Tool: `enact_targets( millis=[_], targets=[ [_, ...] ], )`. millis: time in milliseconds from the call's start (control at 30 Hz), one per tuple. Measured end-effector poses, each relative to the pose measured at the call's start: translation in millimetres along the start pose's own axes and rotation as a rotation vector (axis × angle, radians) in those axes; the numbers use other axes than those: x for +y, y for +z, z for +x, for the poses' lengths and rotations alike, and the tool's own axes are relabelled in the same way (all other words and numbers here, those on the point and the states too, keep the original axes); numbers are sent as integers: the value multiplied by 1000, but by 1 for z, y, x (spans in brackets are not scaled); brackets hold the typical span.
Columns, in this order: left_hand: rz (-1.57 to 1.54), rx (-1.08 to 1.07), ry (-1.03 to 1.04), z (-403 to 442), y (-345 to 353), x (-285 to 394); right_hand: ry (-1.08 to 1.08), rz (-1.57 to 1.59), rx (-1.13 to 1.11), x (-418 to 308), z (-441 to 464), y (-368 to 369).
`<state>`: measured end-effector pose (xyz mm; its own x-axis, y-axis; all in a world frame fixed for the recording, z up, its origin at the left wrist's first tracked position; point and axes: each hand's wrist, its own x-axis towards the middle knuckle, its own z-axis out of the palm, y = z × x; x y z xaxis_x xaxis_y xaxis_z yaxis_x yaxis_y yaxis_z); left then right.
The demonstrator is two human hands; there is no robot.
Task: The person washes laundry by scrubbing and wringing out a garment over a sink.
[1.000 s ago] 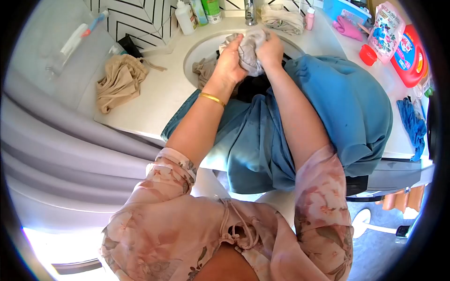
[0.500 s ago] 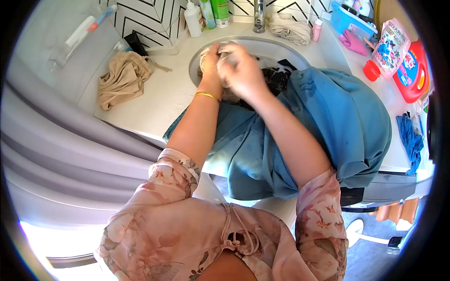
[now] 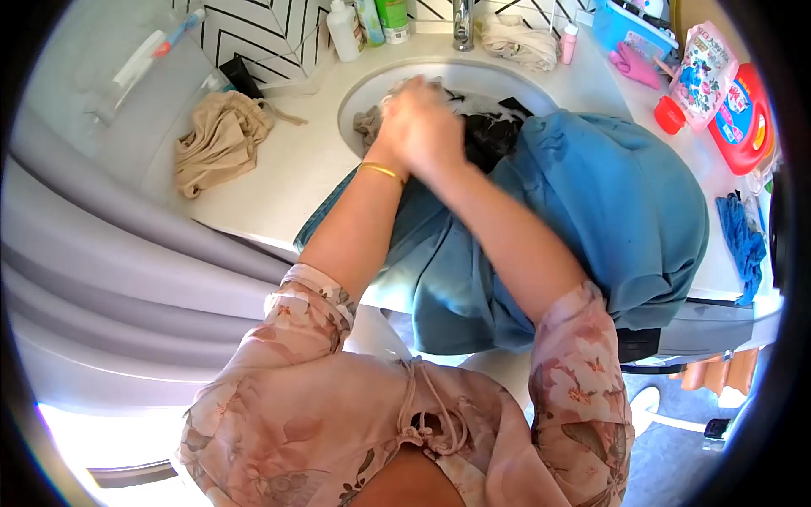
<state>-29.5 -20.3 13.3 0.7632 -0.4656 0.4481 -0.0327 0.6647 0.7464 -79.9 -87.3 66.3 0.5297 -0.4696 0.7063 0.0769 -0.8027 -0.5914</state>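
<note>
Over the white sink (image 3: pixel 348 100), my left hand (image 3: pixel 394 142) and my right hand (image 3: pixel 432 127) are pressed together, closed round a beige cloth (image 3: pixel 368 123). Motion smears the fingers, and most of the grip is hidden behind the right hand. Part of this cloth shows to the left of the hands and beyond them. Dark wet fabric (image 3: pixel 492 137) lies in the basin with some suds. A large teal garment (image 3: pixel 617 211) drapes out of the sink over the counter's front edge, under my right forearm.
Beige trousers or shorts (image 3: pixel 221 139) lie on the counter (image 3: pixel 253 186) at left. A cream cloth (image 3: pixel 519 42) sits by the faucet (image 3: pixel 462 24). Bottles (image 3: pixel 345 30) stand at the back. At right are a red detergent bottle (image 3: pixel 743 127), a blue basket (image 3: pixel 629 34) and a blue cloth (image 3: pixel 742 245).
My right hand has come down against my left, and both have moved slightly nearer to me. The view has shifted a little; the teal garment stays draped.
</note>
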Motion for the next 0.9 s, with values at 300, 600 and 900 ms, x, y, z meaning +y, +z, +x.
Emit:
enact_targets(
  millis=[300,600,900],
  targets=[
    [-411,96,-440,22,23,45,1211,1148,-830,47,14,-26],
    [-615,41,-415,28,-4,46,327,552,-254,21,15,-9],
    [-335,202,-556,20,26,19,284,27,-10,20,17,-16]
  ],
)
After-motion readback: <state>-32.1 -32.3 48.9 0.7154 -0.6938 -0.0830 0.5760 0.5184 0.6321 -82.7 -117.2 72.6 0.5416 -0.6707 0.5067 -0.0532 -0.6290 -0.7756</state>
